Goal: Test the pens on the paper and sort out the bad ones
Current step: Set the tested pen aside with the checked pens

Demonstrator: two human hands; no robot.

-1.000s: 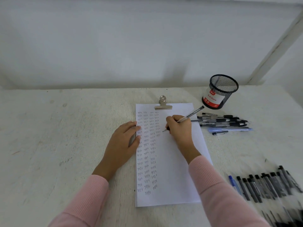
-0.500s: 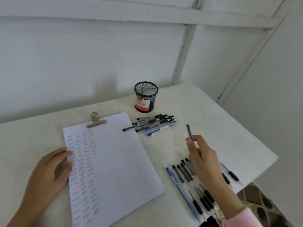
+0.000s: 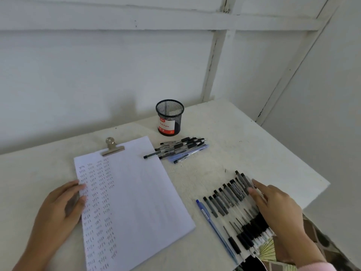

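**Right hand on the row of pens, left hand on the paper**

My left hand [image 3: 62, 204] lies flat on the left edge of the paper [image 3: 136, 192], fingers straight and close together, their tips on the outer columns of small test marks; the sheet sits under a metal clip [image 3: 113, 147] on the white table [image 3: 254, 145].

My right hand [image 3: 277, 208] rests on the far end of the row of pens [image 3: 224, 202] by the table's right edge; forefinger and thumb reach out to touch the last pens, and I cannot tell whether they pinch one.

A blue pen [image 3: 213, 225] lies just beside the row, on the paper's side; a second pile of pens [image 3: 179, 147] lies beside the mesh pen cup [image 3: 169, 118], which stands upright.
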